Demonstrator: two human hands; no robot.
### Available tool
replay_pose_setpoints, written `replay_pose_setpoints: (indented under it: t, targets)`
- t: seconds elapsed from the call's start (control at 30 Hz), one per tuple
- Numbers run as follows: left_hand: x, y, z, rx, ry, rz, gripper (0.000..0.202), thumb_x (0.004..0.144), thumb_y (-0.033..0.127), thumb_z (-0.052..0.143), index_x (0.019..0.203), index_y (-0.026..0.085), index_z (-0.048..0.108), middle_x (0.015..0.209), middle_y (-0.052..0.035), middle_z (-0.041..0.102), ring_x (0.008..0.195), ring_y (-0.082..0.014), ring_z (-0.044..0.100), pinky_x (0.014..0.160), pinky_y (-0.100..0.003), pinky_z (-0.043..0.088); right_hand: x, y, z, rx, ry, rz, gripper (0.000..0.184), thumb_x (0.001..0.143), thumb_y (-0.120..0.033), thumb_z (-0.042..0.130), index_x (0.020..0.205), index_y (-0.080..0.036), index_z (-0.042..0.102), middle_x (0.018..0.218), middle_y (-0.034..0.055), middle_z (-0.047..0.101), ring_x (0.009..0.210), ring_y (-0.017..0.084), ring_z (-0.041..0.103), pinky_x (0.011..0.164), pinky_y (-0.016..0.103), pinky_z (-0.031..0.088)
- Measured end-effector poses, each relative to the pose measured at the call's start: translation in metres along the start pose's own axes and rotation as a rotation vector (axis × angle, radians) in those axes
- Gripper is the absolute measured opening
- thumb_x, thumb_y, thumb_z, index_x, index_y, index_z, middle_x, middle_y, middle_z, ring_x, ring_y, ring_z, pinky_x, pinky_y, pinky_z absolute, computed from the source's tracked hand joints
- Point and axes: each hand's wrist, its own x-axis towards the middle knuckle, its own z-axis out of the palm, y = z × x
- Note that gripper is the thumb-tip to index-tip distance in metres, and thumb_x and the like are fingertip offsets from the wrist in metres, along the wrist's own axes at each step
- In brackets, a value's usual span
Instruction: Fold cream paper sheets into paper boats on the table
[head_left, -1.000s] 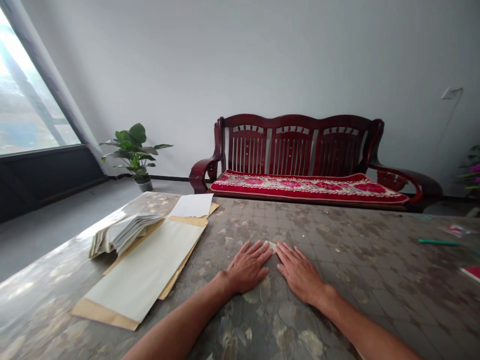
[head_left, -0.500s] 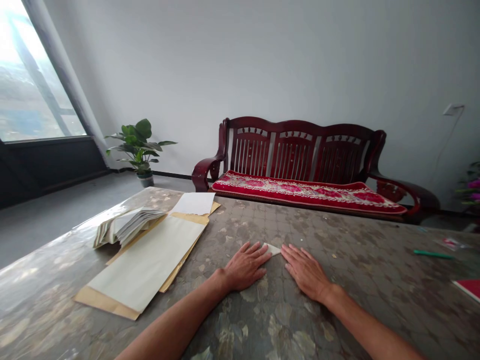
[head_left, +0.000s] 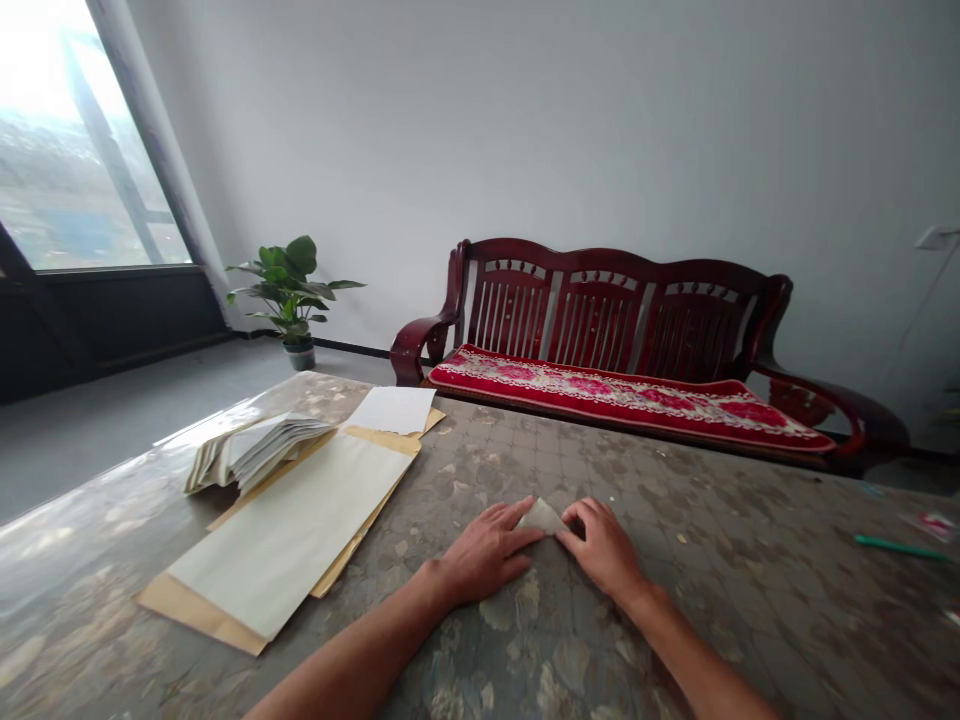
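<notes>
A small folded piece of whitish paper [head_left: 541, 517] lies on the patterned tabletop between my hands. My left hand [head_left: 487, 545] rests almost flat at its left side, fingers stretched out and partly covering that end. At the right corner of the paper, my right hand [head_left: 600, 545] has its thumb and index finger brought together on the edge, the other fingers curled. How much of the paper lies under the fingers is hidden.
Large pale sheets [head_left: 300, 530] lie on brown paper at the left, beside a stack of folded papers [head_left: 259, 455]. A white sheet [head_left: 394, 409] is behind them. A green pen-like stick [head_left: 900, 547] lies right. Beyond the table [head_left: 705, 600] stands a wooden bench [head_left: 600, 310].
My right hand has gone from lying flat to pinching the paper's right corner. More of the paper shows now, and it appears turned. The camera view has shifted slightly.
</notes>
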Motion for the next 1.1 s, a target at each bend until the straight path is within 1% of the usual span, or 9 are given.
replay_pose_setpoints:
  t: [0.07,0.17,0.27,0.33,0.47,0.6,0.73,0.9,1.1]
  targets:
    - [0.000,-0.001,0.000,-0.095,0.051,-0.036,0.044,0.086,0.019,0.058,0.128,0.029,0.056,0.154,-0.0054,0.039,0.137,-0.0218,0.042,0.113,-0.038,0.036,-0.002,0.001,0.003,0.036,0.027,-0.010,0.006,0.082,-0.028,0.059,0.079,-0.023,0.059,0.086,0.0025,0.064,0.088,0.022,0.060,0.077,0.032,0.045]
    - [0.001,-0.004,0.003,-0.256,0.194,-0.135,0.043,0.083,0.012,0.054,0.124,0.026,0.055,0.142,-0.0043,0.054,0.127,-0.0179,0.053,0.108,-0.032,0.042,-0.004,-0.001,0.003,0.114,0.009,-0.004,0.005,0.082,-0.026,0.057,0.077,-0.023,0.057,0.084,0.0009,0.062,0.078,0.018,0.060,0.072,0.030,0.045]
    - [0.005,-0.009,0.010,-0.392,0.308,-0.261,0.040,0.083,0.014,0.054,0.122,0.024,0.054,0.119,-0.0039,0.068,0.108,-0.0175,0.064,0.096,-0.030,0.051,-0.006,-0.004,0.001,0.164,-0.022,-0.016,0.004,0.083,-0.025,0.056,0.080,-0.023,0.058,0.087,0.0002,0.062,0.073,0.016,0.059,0.070,0.029,0.046]
    - [0.008,-0.010,0.013,-0.441,0.339,-0.309,0.033,0.084,0.017,0.055,0.117,0.023,0.057,0.108,-0.0023,0.071,0.098,-0.0170,0.067,0.088,-0.028,0.053,-0.007,-0.005,0.000,0.195,-0.030,-0.051,0.006,0.083,-0.025,0.055,0.084,-0.023,0.060,0.090,0.0009,0.063,0.077,0.017,0.059,0.073,0.029,0.047]
    - [0.013,-0.009,0.010,-0.412,0.336,-0.357,0.024,0.083,0.017,0.057,0.105,0.021,0.064,0.097,-0.0011,0.071,0.089,-0.0163,0.065,0.081,-0.026,0.052,-0.008,-0.004,-0.002,0.271,-0.014,-0.074,0.017,0.083,-0.025,0.053,0.097,-0.023,0.063,0.097,0.0030,0.065,0.076,0.016,0.060,0.076,0.030,0.049]
    - [0.019,-0.007,0.002,-0.327,0.278,-0.353,0.023,0.079,0.016,0.062,0.101,0.021,0.066,0.091,-0.0002,0.069,0.084,-0.0164,0.064,0.076,-0.024,0.050,-0.006,-0.003,0.000,0.330,0.006,-0.022,0.022,0.085,-0.030,0.051,0.102,-0.022,0.064,0.098,0.0045,0.068,0.075,0.017,0.062,0.076,0.032,0.051]
    - [0.024,-0.009,0.003,-0.289,0.234,-0.353,0.021,0.078,0.018,0.064,0.098,0.022,0.066,0.091,0.0002,0.070,0.085,-0.0168,0.064,0.073,-0.023,0.049,-0.003,-0.004,0.004,0.351,0.022,0.046,0.027,0.083,-0.032,0.054,0.105,-0.022,0.065,0.095,0.0042,0.070,0.071,0.017,0.062,0.071,0.030,0.052]
    - [0.025,-0.010,0.011,-0.186,0.279,-0.326,0.015,0.083,0.023,0.063,0.097,0.024,0.069,0.095,0.0004,0.070,0.087,-0.0162,0.064,0.077,-0.024,0.049,-0.002,-0.009,0.005,0.289,0.009,-0.003,0.020,0.084,-0.033,0.055,0.096,-0.025,0.068,0.089,0.0026,0.068,0.067,0.016,0.060,0.065,0.028,0.050]
    - [0.022,-0.006,0.010,-0.143,0.299,-0.267,0.018,0.091,0.036,0.059,0.093,0.026,0.073,0.090,-0.0017,0.070,0.089,-0.0173,0.064,0.079,-0.025,0.048,-0.004,-0.013,0.002,0.312,0.003,-0.030,0.018,0.088,-0.036,0.055,0.088,-0.026,0.070,0.087,0.0027,0.068,0.074,0.018,0.063,0.070,0.028,0.049]
